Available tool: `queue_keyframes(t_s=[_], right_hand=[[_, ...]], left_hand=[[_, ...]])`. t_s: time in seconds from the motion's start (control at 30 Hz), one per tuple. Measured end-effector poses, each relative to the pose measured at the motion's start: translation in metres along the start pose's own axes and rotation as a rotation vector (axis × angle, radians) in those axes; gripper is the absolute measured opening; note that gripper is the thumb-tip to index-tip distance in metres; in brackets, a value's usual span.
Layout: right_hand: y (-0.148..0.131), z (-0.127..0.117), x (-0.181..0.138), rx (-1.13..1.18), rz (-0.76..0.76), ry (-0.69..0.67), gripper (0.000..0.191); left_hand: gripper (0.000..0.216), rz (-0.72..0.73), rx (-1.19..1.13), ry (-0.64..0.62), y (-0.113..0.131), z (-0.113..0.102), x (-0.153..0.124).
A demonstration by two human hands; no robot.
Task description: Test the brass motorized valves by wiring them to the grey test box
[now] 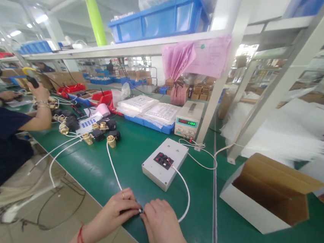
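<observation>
My left hand (119, 209) and my right hand (160, 220) meet at the front edge of the green table (135, 161). Their fingertips pinch a small connector where two white cables join. One white cable (113, 168) runs from my left hand back to a brass valve (111, 141). The other white cable (185, 188) loops from my right hand up to the black terminals on a grey test box (165, 163). My left hand wears a ring and a red wrist string.
Several brass valves with black heads (98, 130) lie at the left. A power supply (189, 119) with a green display stands behind the box. An open cardboard box (272, 191) sits at the right. A co-worker (2, 144) sits at the left. A shelf post (222, 77) rises behind.
</observation>
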State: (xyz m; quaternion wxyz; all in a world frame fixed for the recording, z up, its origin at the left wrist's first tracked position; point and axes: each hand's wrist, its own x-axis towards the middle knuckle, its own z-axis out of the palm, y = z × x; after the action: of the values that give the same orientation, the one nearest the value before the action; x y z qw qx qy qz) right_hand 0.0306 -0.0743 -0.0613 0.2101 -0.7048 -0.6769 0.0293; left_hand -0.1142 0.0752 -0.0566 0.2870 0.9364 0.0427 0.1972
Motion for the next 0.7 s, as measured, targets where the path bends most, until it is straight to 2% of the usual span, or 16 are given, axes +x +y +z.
queue_keyframes(t_s=[0.27,0.43,0.53,0.63,0.7], right_hand=[[0.010,-0.008,-0.011,0.082,0.016,-0.031,0.018],[0.018,-0.011,-0.017,0.087,-0.007,0.016,0.019],[0.022,-0.009,-0.020,0.089,-0.021,0.124,0.023],[0.024,-0.003,-0.025,0.071,-0.046,0.249,0.030],[0.027,0.003,-0.031,0.049,-0.080,0.333,0.032]], left_hand=[[0.034,0.011,-0.067,-0.017,-0.004,-0.007,0.002],[0.028,-0.045,-0.059,0.016,0.001,-0.012,0.003],[0.025,-0.136,0.031,0.176,-0.017,-0.024,0.010],[0.026,-0.312,0.191,0.474,-0.056,-0.049,0.030],[0.038,-0.459,0.292,0.675,-0.088,-0.070,0.048]])
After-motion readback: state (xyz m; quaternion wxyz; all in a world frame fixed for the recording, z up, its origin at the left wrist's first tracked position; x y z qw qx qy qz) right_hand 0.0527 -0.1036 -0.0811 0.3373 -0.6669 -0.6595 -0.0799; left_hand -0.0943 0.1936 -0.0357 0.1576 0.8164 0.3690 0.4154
